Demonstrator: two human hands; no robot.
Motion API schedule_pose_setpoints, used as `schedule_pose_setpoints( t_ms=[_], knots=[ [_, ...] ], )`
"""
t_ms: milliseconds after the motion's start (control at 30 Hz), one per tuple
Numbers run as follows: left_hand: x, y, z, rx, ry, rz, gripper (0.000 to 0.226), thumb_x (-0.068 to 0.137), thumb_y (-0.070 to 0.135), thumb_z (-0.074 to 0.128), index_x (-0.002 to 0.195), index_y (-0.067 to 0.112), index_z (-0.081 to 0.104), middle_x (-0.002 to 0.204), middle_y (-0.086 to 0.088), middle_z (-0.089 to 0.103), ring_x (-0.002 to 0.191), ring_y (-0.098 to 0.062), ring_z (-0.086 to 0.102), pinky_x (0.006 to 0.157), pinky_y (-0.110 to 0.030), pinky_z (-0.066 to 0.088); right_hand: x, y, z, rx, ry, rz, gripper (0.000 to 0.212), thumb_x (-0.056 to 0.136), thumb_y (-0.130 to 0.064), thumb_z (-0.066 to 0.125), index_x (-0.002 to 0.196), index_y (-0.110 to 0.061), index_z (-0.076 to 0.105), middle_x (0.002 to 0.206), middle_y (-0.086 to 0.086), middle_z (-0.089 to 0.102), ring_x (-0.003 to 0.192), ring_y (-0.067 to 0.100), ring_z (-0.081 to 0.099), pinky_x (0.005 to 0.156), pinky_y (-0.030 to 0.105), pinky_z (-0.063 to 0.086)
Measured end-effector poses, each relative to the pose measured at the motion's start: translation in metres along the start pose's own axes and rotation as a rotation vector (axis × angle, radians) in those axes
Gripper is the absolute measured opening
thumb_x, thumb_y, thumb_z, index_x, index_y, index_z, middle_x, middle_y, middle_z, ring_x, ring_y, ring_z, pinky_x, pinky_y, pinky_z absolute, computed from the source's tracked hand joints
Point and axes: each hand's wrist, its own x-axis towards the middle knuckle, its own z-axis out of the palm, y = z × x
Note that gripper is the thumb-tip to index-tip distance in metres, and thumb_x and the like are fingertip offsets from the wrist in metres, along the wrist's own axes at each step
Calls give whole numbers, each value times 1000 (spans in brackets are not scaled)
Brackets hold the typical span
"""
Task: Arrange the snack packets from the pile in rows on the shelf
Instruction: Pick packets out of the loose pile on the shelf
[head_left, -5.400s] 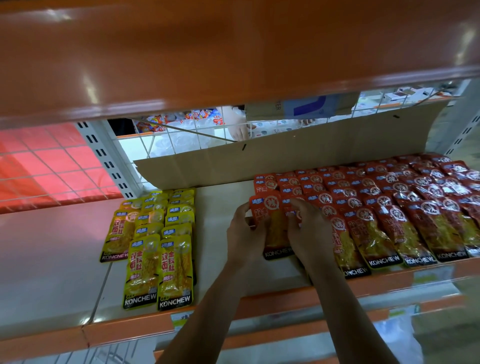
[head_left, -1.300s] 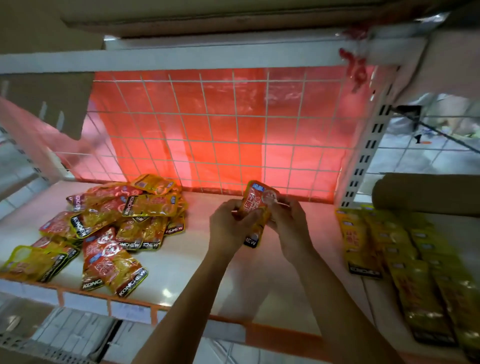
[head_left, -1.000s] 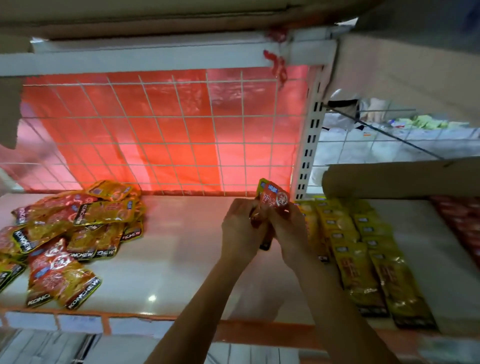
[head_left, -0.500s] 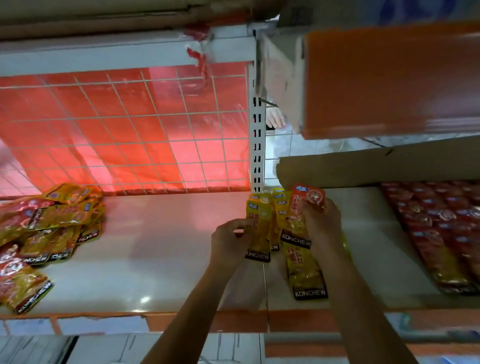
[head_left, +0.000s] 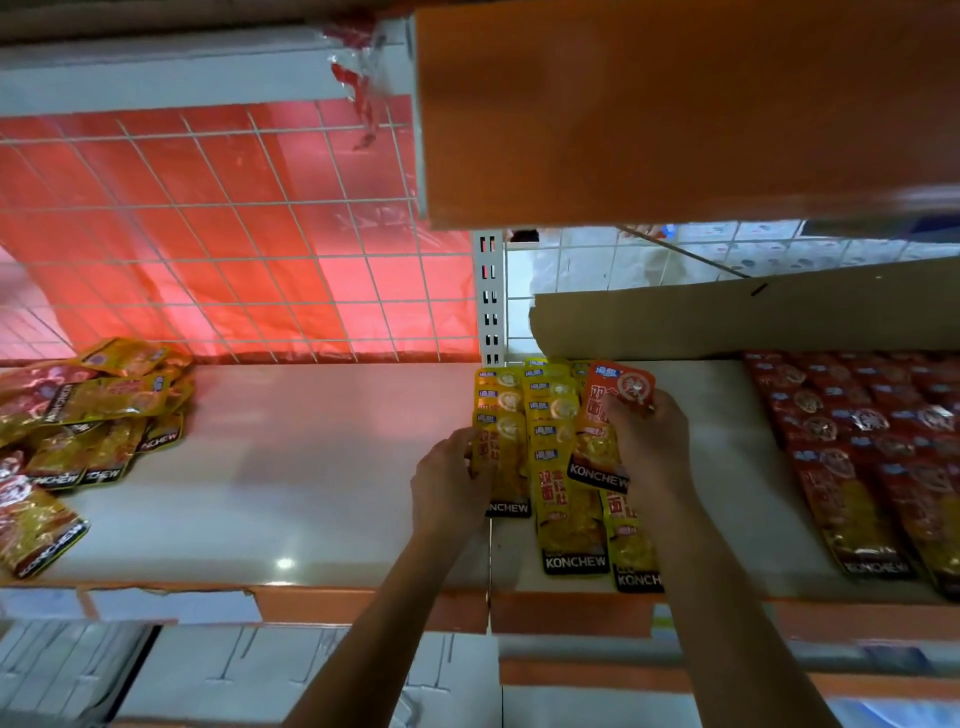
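My right hand (head_left: 649, 447) grips a red snack packet (head_left: 605, 426) and holds it above the rows of yellow packets (head_left: 558, 457) in the middle of the white shelf (head_left: 322, 467). My left hand (head_left: 452, 478) pinches the left edge of a yellow packet (head_left: 501, 457) in the leftmost yellow row. The loose pile of red and yellow packets (head_left: 78, 415) lies at the far left of the shelf. Overlapping rows of red packets (head_left: 872, 447) cover the shelf's right side.
A wire grid with red sheet (head_left: 234, 234) backs the left bay. A slotted white upright (head_left: 489, 296) divides the bays. A cardboard strip (head_left: 753, 312) stands behind the right rows. An orange upper shelf front (head_left: 675, 104) overhangs. White boxes (head_left: 234, 675) sit below.
Earlier both hands carried packets from the pile rightward. Over the last half second the left hand has brought its yellow packet down onto the leftmost row; the right hand keeps the red packet.
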Motion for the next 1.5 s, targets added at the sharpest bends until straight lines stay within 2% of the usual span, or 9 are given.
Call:
schedule_pose_setpoints(
  t_ms=[333,533,700,900,1000,1167,1267,1400,1500],
  knots=[
    [-2,10,2,208,124,15,32,91,28,59,123,23,62,121,-5,60,107,-23,55,85,-31,45,-1,6,-10,-84,-96,-51,37,84,-30,65,120,-19,62,109,4,67,100,24,64,92,48,52],
    [-4,60,18,-3,166,218,28,89,17,62,117,15,65,114,-9,63,103,-27,59,85,-36,47,-1,9,-24,-137,-131,-129,31,88,-28,56,118,-23,63,104,-1,69,99,21,64,90,44,53],
    [-16,111,50,-216,51,317,36,93,26,58,129,25,54,109,2,69,85,-14,67,77,-32,54,6,9,-54,-130,-113,-193,28,94,-28,50,118,-26,63,108,-4,68,98,13,63,88,36,52],
    [-25,147,94,-394,-152,142,55,87,30,67,136,30,41,104,9,67,79,-2,65,77,-27,56,23,14,-108,-120,-81,-213,28,95,-19,53,121,-19,61,106,-3,66,90,4,61,77,24,51],
    [-30,159,117,-417,-275,83,64,82,30,72,137,29,41,102,1,68,84,-7,65,75,-25,55,29,19,-133,-146,-68,-199,28,95,-19,52,122,-19,60,103,0,67,90,9,63,77,29,54],
    [-38,171,146,-521,-403,42,64,77,13,76,126,37,42,83,2,70,74,-6,69,63,-23,57,38,25,-164,-283,-14,-225,29,96,-21,52,125,-20,57,91,-14,61,81,4,62,54,9,43],
    [-43,177,159,-530,-443,6,81,75,7,75,138,35,34,85,-4,70,80,-16,70,73,-42,60,45,26,-183,-356,64,-275,35,96,-17,51,130,-20,56,109,-5,64,89,7,57,62,10,38],
    [-55,184,168,-403,-426,91,82,75,24,76,140,43,29,82,10,67,72,3,65,61,-18,54,54,27,-204,-377,215,-302,34,93,-10,51,126,-17,60,114,6,66,93,13,59,72,20,40],
    [-65,188,175,-402,-445,121,79,77,31,77,140,39,31,83,9,66,74,2,65,62,-18,55,57,30,-218,-374,303,-338,32,93,-6,51,122,-12,63,117,7,66,106,18,59,81,24,40]
  ],
)
